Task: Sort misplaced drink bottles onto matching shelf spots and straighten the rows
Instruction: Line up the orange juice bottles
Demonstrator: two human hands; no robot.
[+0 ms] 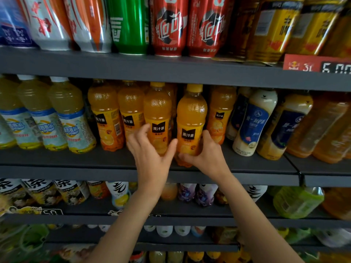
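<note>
Two bare forearms rise from the near bottom edge to the middle shelf; the left hand is spread, thumb and fingers wrapped round the lower part of an orange juice bottle standing at the shelf's front; the right hand grips the base of a second orange juice bottle just to the right, fingers curled behind it and thumb beneath; the two bottles stand upright, close together with a narrow gap between them; three more bottles of the same orange drink show in that row, two to the left and one to the right, with others dimly behind; further left stand three pale yellow bottles with white caps; to the right are two milky bottles with blue labels, leaning; on the shelf above, two red cans stand beside one green can; a red price tag sits at the far right edge.
</note>
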